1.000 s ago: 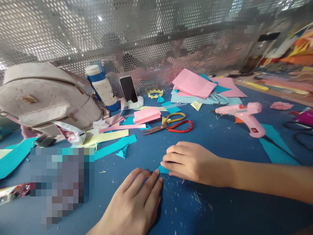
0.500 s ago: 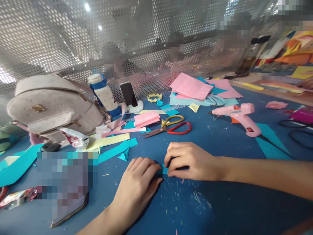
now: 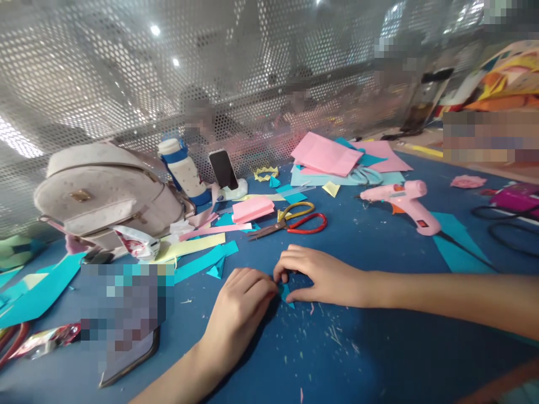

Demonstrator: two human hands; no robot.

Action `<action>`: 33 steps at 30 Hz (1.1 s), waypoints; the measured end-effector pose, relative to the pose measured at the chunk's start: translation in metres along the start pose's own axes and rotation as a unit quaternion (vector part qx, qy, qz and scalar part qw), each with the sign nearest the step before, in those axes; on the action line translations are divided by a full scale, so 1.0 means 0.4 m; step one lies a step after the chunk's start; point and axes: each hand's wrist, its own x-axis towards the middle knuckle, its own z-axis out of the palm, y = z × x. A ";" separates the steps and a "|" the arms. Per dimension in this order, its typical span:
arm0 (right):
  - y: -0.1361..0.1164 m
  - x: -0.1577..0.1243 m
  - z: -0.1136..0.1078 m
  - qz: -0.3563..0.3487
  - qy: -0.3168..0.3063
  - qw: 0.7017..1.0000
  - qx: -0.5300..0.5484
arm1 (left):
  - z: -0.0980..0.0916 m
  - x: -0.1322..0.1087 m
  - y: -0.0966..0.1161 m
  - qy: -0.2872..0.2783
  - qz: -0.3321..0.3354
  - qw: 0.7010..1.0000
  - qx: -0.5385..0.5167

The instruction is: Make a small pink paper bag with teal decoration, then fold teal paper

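A small piece of bright blue paper [image 3: 286,294] lies on the blue table between my hands, partly covered by my fingers. My left hand [image 3: 242,306] holds its left end, with the fingertips curled and pressed together there. From the other side my right hand [image 3: 315,275] grips the paper, with bent fingers at its upper edge and the thumb lower on the right. Just beyond my hands are scissors [image 3: 290,223] with one yellow and one red handle. A folded blue paper triangle [image 3: 217,268] and a blue strip [image 3: 208,259] rest to the left.
A pink glue gun [image 3: 404,202] lies to the right with its cable. Stacked pink paper [image 3: 328,154] is at the back. On the left stand a backpack [image 3: 105,191], a bottle [image 3: 183,171] and a propped phone [image 3: 224,169]. A larger blurred-out device [image 3: 130,353] lies nearer.
My right hand has shifted slightly left, closer to my left hand. The blue paper's visible part now points down toward me, its shape changed. The camera view has shifted a little.
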 end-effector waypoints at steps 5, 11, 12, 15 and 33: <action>0.001 0.000 -0.001 -0.001 0.002 1.000 0.023 | 0.007 0.005 0.008 0.023 -0.020 0.993 -0.116; 0.002 -0.005 -0.001 0.037 0.020 0.994 0.106 | 0.005 0.013 0.027 0.037 -0.132 0.969 -0.207; 0.000 -0.006 -0.001 0.050 0.026 0.989 0.133 | 0.004 0.015 0.029 0.025 -0.155 0.962 -0.225; -0.010 -0.006 0.001 0.083 0.057 0.974 0.201 | 0.005 0.018 0.037 -0.014 -0.185 0.953 -0.239; -0.023 -0.019 0.009 0.020 0.119 0.977 0.175 | 0.014 -0.002 0.038 -0.065 -0.203 0.958 -0.191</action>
